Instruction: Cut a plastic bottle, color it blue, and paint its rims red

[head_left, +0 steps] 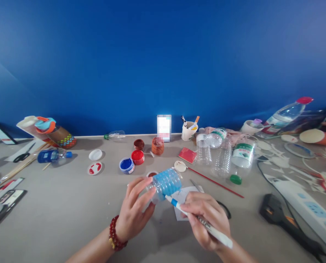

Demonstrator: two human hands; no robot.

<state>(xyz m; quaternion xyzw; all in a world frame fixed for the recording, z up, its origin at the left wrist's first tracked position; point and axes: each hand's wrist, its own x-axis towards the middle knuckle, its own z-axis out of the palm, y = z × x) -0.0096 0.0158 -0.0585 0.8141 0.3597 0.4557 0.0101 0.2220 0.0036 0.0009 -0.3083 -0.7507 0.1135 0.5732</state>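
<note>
My left hand (135,208), with a red bead bracelet at the wrist, grips the clear end of a small ribbed plastic bottle (165,182) whose body is coloured blue. My right hand (206,219) is closed round a white marker pen (198,221). The pen's blue tip touches the lower side of the bottle. Both hands hover just above a white sheet of paper (183,197) on the grey table (69,212).
Open paint pots in blue (126,165), red (138,157) and brown (138,144) stand behind the hands. Clear empty bottles (223,153) lie to the right, with a red-handled brush (214,180), a black tool (275,213) and a power strip (305,208). Scissors (23,156) and decorated cups (48,131) sit at the left.
</note>
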